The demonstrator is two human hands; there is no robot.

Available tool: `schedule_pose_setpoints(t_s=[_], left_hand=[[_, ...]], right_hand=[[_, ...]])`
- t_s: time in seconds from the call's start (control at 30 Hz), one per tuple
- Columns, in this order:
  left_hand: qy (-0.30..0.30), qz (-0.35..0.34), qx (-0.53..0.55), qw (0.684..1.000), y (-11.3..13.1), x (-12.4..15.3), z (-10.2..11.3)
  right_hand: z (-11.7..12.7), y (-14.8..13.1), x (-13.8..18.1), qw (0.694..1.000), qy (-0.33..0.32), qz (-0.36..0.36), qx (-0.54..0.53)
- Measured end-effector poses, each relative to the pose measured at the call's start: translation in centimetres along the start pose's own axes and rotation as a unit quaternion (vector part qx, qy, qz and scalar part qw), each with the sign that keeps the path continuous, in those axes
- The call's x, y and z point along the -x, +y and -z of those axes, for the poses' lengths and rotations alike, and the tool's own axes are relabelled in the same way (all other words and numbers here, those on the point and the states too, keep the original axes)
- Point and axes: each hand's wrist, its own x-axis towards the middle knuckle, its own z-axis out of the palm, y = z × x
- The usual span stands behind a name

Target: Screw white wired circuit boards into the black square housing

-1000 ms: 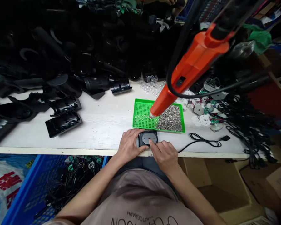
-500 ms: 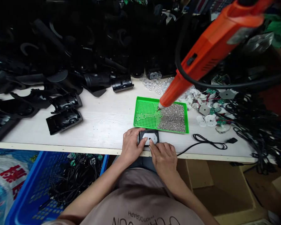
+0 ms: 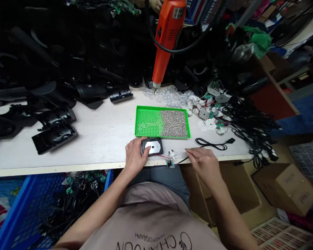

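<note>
My left hand (image 3: 136,154) grips the left side of a small black plastic housing (image 3: 160,151) near the table edge, with its thumb on the silver metal plate (image 3: 154,145) set in it. Red wires run from the housing to a small green circuit board (image 3: 169,163) at the edge. Beside the board lies a small white plastic part (image 3: 172,155). My right hand (image 3: 206,163) is over the black cable, right of the board, its thumb and forefinger drawn together; what they hold, if anything, I cannot make out.
Behind the housing lies a green tray (image 3: 146,136) of small metal screws. An orange electric screwdriver (image 3: 163,59) hangs above clear plastic pieces (image 3: 174,96). Black shells (image 3: 54,138) lie left, cables and boards (image 3: 245,121) right. A blue basket (image 3: 15,211) stands below the table.
My right hand has left the plate and moved right. The circuit board and white part now show beside the housing. The view has shifted, and the screwdriver hangs farther back, away from the tray.
</note>
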Motion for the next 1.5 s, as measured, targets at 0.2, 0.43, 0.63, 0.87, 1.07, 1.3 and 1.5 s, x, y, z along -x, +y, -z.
schedule_pose_setpoints(t_s=[0.2, 0.43, 0.63, 0.87, 1.07, 1.3, 1.5], left_hand=[[0.003, -0.004, -0.006, 1.0, -0.1, 0.0, -0.2], [0.008, 0.003, 0.004, 1.0, 0.0, 0.2, -0.2], [0.002, 0.004, 0.01, 1.0, 0.4, 0.3, 0.0], [-0.003, 0.003, 0.008, 1.0, 0.6, 0.5, 0.3], [-0.019, -0.044, -0.006, 0.999, 0.3, 1.0, 0.0], [-0.041, -0.064, 0.002, 0.997, -0.6, 1.2, 0.9], [-0.071, -0.087, 0.002, 0.994, -1.5, 1.3, 1.4]], right_hand=[[-2.9, -2.1, -1.0, 0.995, -0.094, 0.004, 0.033], [-3.0, -2.8, -3.6, 0.98, -0.154, 0.053, 0.113], [-4.6, -4.2, -4.4, 0.99, 0.053, 0.051, -0.119], [-6.7, -5.6, -4.7, 0.971, -0.004, 0.075, -0.225], [-5.7, -6.3, -5.6, 0.973, -0.046, 0.201, -0.102], [-4.5, -6.7, -7.1, 0.951, -0.121, 0.268, -0.098], [-4.9, -8.0, -7.0, 0.95, -0.139, 0.258, -0.109]])
